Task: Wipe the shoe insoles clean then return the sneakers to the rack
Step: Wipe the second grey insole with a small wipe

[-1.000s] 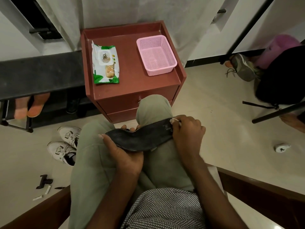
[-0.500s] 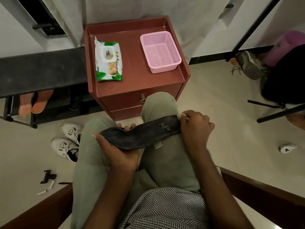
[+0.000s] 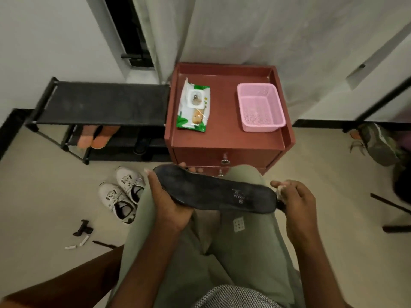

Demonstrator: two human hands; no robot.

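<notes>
A black shoe insole (image 3: 213, 192) lies across my lap above my knees. My left hand (image 3: 170, 202) grips its toe end from below, thumb on top. My right hand (image 3: 293, 196) sits at the heel end, its fingers curled around a small white wipe (image 3: 280, 190) pressed against the insole's edge. Two white sneakers (image 3: 123, 193) stand on the floor to my left. Behind them is the black shoe rack (image 3: 100, 103). A green and white pack of wet wipes (image 3: 194, 107) lies on the red bedside cabinet (image 3: 224, 138).
A pink plastic basket (image 3: 260, 107) sits on the cabinet's right side. Orange slippers (image 3: 95, 136) rest on the rack's lower shelf. A grey shoe (image 3: 375, 145) and dark stand legs lie at the right. Small black and white bits (image 3: 82, 232) lie on the floor at left.
The camera tilted up, showing more wall and rack. The insole rose off my knees and turned flatter, and my right hand slid to its heel edge.
</notes>
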